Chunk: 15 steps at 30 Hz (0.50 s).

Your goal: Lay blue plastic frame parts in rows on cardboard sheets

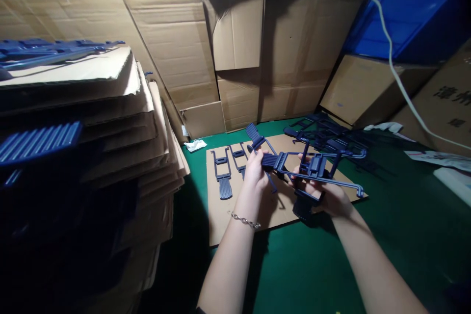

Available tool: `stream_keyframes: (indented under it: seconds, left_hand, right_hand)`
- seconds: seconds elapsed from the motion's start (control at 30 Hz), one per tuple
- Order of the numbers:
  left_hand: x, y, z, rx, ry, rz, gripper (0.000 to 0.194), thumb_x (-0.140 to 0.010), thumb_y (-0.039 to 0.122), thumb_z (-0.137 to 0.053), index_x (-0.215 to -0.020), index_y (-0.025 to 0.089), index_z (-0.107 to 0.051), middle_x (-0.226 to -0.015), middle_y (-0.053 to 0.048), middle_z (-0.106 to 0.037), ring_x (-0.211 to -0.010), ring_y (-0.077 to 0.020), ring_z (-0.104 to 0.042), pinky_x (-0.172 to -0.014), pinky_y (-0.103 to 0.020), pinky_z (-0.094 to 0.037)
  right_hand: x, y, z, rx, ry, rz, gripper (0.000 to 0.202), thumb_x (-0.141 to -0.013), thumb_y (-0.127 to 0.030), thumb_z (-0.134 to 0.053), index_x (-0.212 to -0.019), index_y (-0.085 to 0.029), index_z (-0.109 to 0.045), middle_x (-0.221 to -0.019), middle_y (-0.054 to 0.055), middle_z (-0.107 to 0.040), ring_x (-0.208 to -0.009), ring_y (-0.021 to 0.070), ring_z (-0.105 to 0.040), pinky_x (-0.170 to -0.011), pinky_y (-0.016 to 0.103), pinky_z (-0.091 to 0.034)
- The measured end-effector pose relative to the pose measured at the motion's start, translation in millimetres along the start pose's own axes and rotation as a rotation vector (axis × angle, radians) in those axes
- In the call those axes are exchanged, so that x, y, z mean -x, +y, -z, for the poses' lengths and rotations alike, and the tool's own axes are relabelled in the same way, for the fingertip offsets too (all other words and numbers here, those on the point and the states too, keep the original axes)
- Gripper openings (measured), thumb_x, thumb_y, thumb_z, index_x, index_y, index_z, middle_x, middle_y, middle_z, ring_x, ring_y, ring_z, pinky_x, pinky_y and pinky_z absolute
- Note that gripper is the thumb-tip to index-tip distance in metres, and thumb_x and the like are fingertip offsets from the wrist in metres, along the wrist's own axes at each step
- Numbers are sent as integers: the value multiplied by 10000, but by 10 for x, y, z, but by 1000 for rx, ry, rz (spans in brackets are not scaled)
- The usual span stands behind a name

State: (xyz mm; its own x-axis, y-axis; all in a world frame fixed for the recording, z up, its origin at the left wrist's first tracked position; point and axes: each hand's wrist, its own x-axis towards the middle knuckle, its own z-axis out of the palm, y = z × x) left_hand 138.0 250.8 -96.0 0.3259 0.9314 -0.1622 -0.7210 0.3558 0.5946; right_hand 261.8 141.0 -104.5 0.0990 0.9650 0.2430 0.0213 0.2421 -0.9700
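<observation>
Several dark blue plastic frames with ribbed pedal-like ends (pixel 316 166) are bunched between my two hands above a cardboard sheet (pixel 221 225). My left hand (pixel 255 170) is closed on the ribbed end of one frame. Fingers of my right hand (pixel 327 195) wrap round the frames from below, partly hidden by them. Two more such frames lie side by side on the sheet: the nearer one (pixel 222 174) is in full view, and the other (pixel 239 157) is partly covered by my left hand.
At the left rises a tall stack of cardboard layers (pixel 147 122) with blue frames (pixel 55 51) on top. More dark frames (pixel 324 132) lie heaped on the green table (pixel 305 265) at the back right. Cardboard boxes (pixel 290 49), a blue bin (pixel 415 10) and a white cable (pixel 393 73) stand behind.
</observation>
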Motion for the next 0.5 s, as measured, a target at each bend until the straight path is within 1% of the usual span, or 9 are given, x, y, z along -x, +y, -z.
stream_keyframes:
  seconds: [0.1,0.17,0.2,0.27,0.37,0.43,0.5]
  left_hand:
    - [15,-20,-5,-5,0,-13,122,-814,126,-487,-716,175,-541,-701,6,-521,-629,-94,-521,-738,-232,-442]
    - [21,-32,-1,-7,11,-26,154,-825,134,-469,-692,180,-530,-700,2,-516,-640,-97,-517,-754,-233,-439]
    - [22,-33,1,-9,17,-34,162,-829,142,-464,-686,183,-527,-701,1,-514,-643,-100,-515,-760,-235,-439]
    - [26,-25,-1,-14,29,-54,159,-828,144,-461,-690,184,-528,-700,1,-509,-644,-103,-510,-766,-241,-437]
    - [44,6,-23,-5,48,-93,101,-807,125,-475,-754,178,-543,-708,14,-500,-642,-91,-509,-767,-232,-435]
    - [59,29,-42,10,60,-113,78,-795,122,-487,-805,172,-547,-722,20,-501,-635,-80,-512,-767,-226,-435]
    - [69,48,-53,23,64,-116,82,-790,125,-499,-841,166,-548,-736,17,-513,-636,-77,-522,-777,-232,-438]
  right_hand:
    - [-17,-8,99,-174,-24,-96,513,-698,-454,-446,-1136,-207,-547,-832,84,-634,-871,275,-604,-746,456,-503]
    - [-18,-22,136,-214,1,-137,516,-678,-460,-465,-1106,-194,-575,-743,78,-632,-869,282,-604,-772,464,-492]
    - [-16,-33,149,-209,11,-152,518,-675,-471,-474,-1098,-194,-583,-730,76,-632,-872,285,-603,-782,467,-488]
    - [-9,-55,175,-182,20,-183,521,-673,-495,-505,-1090,-195,-594,-768,82,-645,-879,289,-601,-790,465,-486]
    - [7,-63,247,-141,-9,-223,479,-692,-477,-554,-1074,-192,-605,-933,98,-647,-912,287,-593,-773,436,-500]
    - [21,-47,322,-157,-47,-245,441,-698,-441,-587,-1057,-185,-610,-1006,104,-632,-936,287,-586,-747,413,-511]
    - [41,-29,399,-220,-71,-295,428,-680,-415,-632,-1035,-177,-610,-1015,109,-630,-915,286,-597,-709,385,-524]
